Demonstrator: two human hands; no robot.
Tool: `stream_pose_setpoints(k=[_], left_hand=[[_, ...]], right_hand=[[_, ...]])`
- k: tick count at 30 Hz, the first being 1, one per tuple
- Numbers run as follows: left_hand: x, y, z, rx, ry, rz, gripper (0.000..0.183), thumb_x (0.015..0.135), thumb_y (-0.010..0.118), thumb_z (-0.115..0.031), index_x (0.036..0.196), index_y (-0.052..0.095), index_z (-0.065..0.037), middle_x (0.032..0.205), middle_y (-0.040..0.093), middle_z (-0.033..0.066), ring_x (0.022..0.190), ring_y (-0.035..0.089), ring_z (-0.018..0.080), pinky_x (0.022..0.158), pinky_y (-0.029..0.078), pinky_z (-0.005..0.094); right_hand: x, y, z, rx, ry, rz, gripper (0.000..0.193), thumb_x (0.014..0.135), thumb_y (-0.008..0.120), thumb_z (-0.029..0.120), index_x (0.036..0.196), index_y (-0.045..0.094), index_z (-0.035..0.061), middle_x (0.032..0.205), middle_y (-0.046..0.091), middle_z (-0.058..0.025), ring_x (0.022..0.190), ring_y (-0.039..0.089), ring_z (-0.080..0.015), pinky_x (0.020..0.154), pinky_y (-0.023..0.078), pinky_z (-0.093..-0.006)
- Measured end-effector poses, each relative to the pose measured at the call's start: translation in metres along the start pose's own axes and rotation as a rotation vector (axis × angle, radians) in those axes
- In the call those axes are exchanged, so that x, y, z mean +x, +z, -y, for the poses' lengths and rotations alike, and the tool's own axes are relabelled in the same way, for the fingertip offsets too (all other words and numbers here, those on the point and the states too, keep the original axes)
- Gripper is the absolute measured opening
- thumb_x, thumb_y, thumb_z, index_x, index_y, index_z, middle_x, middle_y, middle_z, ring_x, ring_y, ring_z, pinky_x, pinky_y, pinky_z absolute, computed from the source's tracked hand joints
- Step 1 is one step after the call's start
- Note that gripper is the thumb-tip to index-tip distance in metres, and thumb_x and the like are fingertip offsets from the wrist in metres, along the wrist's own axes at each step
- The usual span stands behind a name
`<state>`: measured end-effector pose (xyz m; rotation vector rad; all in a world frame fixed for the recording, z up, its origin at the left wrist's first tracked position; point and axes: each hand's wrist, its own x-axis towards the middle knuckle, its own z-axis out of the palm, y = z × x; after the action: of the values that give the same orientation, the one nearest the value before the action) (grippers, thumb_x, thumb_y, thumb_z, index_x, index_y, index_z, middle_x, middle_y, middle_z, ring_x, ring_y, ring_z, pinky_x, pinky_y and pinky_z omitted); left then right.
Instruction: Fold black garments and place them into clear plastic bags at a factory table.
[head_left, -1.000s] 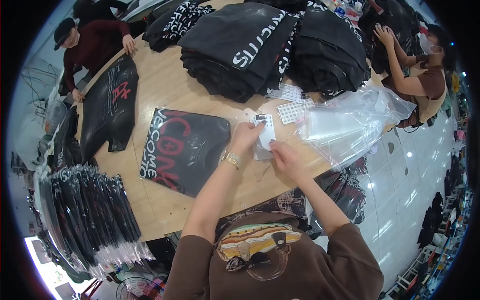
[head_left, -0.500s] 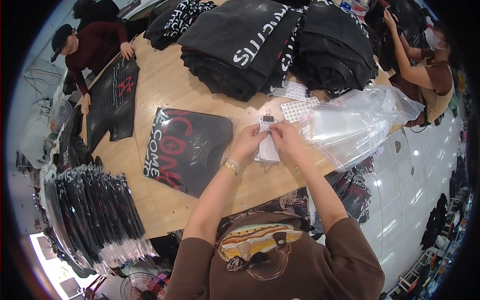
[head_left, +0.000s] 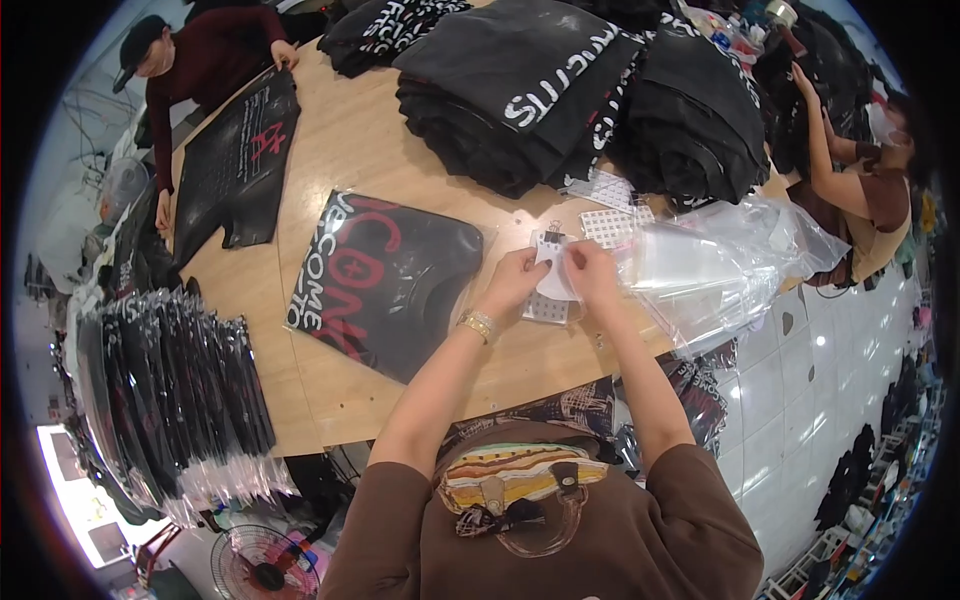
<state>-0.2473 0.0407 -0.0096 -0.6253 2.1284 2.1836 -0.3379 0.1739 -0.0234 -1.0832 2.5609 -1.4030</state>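
Note:
Over the wooden table, both my hands are closed on a curled white paper sheet (head_left: 556, 285). My left hand (head_left: 515, 281) pinches its left side and my right hand (head_left: 592, 274) grips its right side. Beneath it lies a stack of sticker sheets (head_left: 546, 310) with rows of small dark marks. A black binder clip (head_left: 553, 237) sits at the top of that stack. Left of my hands, a folded black T-shirt (head_left: 400, 270) with red and white print lies in a clear plastic bag.
Tall piles of folded black shirts (head_left: 490, 90) stand at the back. Clear plastic bags (head_left: 710, 255) and another sticker sheet (head_left: 612, 226) lie to the right. Packed shirts (head_left: 165, 390) fill the left edge. A co-worker (head_left: 225, 50) handles a black shirt (head_left: 235, 170); another person stands right.
The view has shifted slightly. The white sheet has been lifted and curls between my hands, exposing the marked sheets below. The left co-worker's shirt lies flatter and more stretched out.

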Motion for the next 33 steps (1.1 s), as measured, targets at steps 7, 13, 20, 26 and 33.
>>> stream_pose_setpoints(k=[7, 13, 20, 26, 33], left_hand=[[-0.078, 0.002, 0.021, -0.059, -0.057, -0.202, 0.026, 0.088, 0.052, -0.022, 0.098, 0.058, 0.001, 0.068, 0.058, 0.0040, 0.055, 0.054, 0.0112, 0.051, 0.045, 0.0259], [-0.198, -0.025, 0.057, -0.060, -0.177, 0.046, 0.027, 0.091, 0.049, -0.021, 0.107, 0.055, -0.001, 0.080, 0.057, -0.0005, 0.071, 0.055, 0.0073, 0.060, 0.046, 0.0211], [-0.264, -0.112, 0.069, -0.284, -0.221, -0.722, 0.025, 0.092, 0.048, -0.025, 0.103, 0.056, -0.003, 0.080, 0.058, 0.0011, 0.066, 0.052, 0.0058, 0.053, 0.042, 0.0161], [-0.226, -0.168, 0.052, -0.367, -0.331, -0.928, 0.033, 0.083, 0.061, -0.034, 0.089, 0.057, -0.001, 0.072, 0.055, 0.0022, 0.061, 0.052, 0.0066, 0.043, 0.039, 0.0213], [-0.213, -0.145, -0.027, -0.314, 0.240, -0.993, 0.017, 0.075, 0.066, -0.014, 0.086, 0.061, -0.002, 0.077, 0.062, 0.0031, 0.066, 0.057, 0.0081, 0.055, 0.046, 0.0241]], right_hand=[[-0.002, 0.005, 0.061, 0.196, 0.020, -0.023, 0.006, 0.074, 0.062, 0.003, 0.080, 0.061, 0.0036, 0.077, 0.058, -0.0094, 0.056, 0.056, -0.0174, 0.050, 0.044, -0.0264], [-0.022, 0.079, 0.140, 0.213, -0.533, 0.226, 0.018, 0.070, 0.066, 0.005, 0.087, 0.059, 0.0060, 0.081, 0.056, -0.0085, 0.059, 0.058, -0.0217, 0.050, 0.045, -0.0315], [-0.049, 0.131, 0.133, -0.135, -0.951, 0.619, 0.030, 0.070, 0.060, 0.007, 0.099, 0.056, 0.0050, 0.091, 0.055, -0.0067, 0.071, 0.059, -0.0245, 0.055, 0.049, -0.0344], [-0.055, 0.074, 0.150, 0.095, -0.565, 0.654, 0.030, 0.072, 0.055, 0.000, 0.102, 0.058, 0.0063, 0.088, 0.056, -0.0094, 0.076, 0.059, -0.0228, 0.059, 0.047, -0.0326], [-0.038, 0.019, 0.097, 0.277, -0.107, 0.278, 0.028, 0.087, 0.041, 0.004, 0.108, 0.058, -0.0005, 0.086, 0.060, -0.0029, 0.065, 0.044, -0.0046, 0.055, 0.033, -0.0189]])
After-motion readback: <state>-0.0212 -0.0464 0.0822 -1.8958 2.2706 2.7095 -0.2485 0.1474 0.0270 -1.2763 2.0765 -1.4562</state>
